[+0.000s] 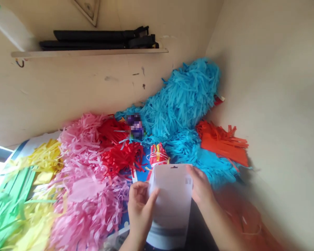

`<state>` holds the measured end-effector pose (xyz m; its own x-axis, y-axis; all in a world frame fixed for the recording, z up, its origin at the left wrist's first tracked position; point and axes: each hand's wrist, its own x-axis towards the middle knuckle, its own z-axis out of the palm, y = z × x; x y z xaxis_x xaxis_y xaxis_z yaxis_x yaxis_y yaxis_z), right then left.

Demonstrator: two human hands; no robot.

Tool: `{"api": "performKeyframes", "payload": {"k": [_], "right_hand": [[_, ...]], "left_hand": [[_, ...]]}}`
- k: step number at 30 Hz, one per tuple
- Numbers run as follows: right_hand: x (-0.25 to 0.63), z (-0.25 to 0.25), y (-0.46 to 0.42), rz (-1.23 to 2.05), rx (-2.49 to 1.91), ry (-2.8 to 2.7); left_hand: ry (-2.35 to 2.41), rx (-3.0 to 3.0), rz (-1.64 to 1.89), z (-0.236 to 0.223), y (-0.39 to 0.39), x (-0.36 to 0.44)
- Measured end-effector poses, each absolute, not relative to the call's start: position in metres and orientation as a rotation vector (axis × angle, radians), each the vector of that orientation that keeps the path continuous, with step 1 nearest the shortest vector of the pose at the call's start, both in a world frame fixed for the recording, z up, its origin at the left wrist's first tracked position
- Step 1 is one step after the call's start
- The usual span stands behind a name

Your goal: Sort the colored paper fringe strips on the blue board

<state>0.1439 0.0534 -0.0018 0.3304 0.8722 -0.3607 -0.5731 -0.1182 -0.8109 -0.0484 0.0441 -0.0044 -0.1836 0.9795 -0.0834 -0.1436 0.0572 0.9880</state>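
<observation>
A white flat packet [171,202] with a small hanging slot near its top edge is held upright in front of me. On its left edge, my left hand [141,204] grips it, the thumb lying across the front face. My right hand [200,184] is closed on the upper right edge, its fingers mostly hidden behind. Just beyond the packet's top lies a red and yellow bundle [158,155] wound with pale string. Whatever is inside the packet cannot be seen.
Fringed paper heaps cover the blue table [140,174]: pink [86,195], red [122,153], yellow [45,155], green [5,205], blue [183,97] and orange [222,143]. Above, a wall shelf [94,53] carries black folded items [94,38]. Walls meet at the right.
</observation>
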Motion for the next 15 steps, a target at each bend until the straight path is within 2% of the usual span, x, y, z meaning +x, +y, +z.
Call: {"api": "performKeyframes", "payload": {"k": [4,10,15], "right_hand": [[0.149,-0.006,0.052,1.308,-1.083,-0.298],[0.148,-0.014,0.045,1.243,-1.113,-0.287],[0.165,-0.008,0.054,1.131,-1.069,-0.190]], "left_hand": [[1.303,1.093,1.330,0.005,0.039,-0.047],[1.370,1.433,1.099,0.032,0.039,-0.048],[1.483,1.482,1.436,0.022,0.018,-0.084]]}}
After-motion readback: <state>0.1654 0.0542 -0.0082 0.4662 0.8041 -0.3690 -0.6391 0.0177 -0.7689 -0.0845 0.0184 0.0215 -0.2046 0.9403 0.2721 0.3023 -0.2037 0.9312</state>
